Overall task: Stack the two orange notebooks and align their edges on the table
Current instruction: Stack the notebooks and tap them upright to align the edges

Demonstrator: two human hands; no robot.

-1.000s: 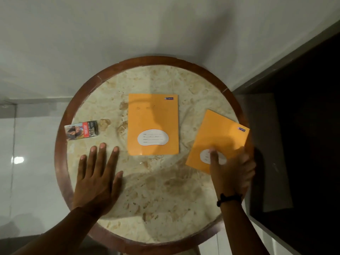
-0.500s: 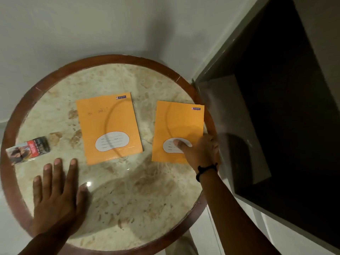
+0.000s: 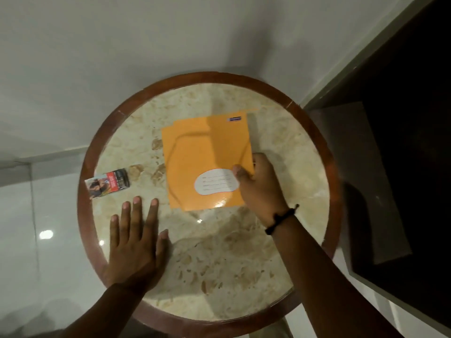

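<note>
Now the right hand [image 3: 258,186] pinches the top notebook [image 3: 214,162] at frame center over the lower notebook [image 3: 170,152]; the left hand [image 3: 134,242] lies spread flat on the table [image 3: 219,264].

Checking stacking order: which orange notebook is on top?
The labelled notebook, gripped by the right hand. The lower notebook shows only as a strip at left.

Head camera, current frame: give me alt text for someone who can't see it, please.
The right hand holds one orange notebook on top of a second orange notebook, whose left edge still shows, on a round marble-topped table. The left hand rests flat on the table, near a small printed packet.
</note>
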